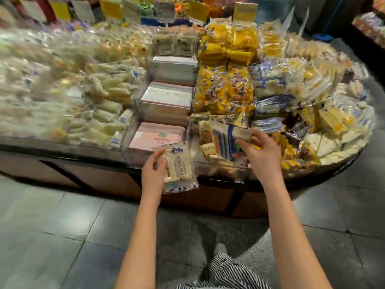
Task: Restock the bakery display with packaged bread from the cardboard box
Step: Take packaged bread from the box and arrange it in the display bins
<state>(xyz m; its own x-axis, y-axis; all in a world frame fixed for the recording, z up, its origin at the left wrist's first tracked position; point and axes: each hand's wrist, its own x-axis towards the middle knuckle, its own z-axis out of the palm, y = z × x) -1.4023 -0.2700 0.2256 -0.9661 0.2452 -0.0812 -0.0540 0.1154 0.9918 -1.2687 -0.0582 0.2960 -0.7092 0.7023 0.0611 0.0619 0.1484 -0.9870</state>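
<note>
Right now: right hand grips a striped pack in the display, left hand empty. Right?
No. The left hand is not empty: it holds a bread pack. The right hand does grip a striped pack in the display. The head view shows it.
</note>
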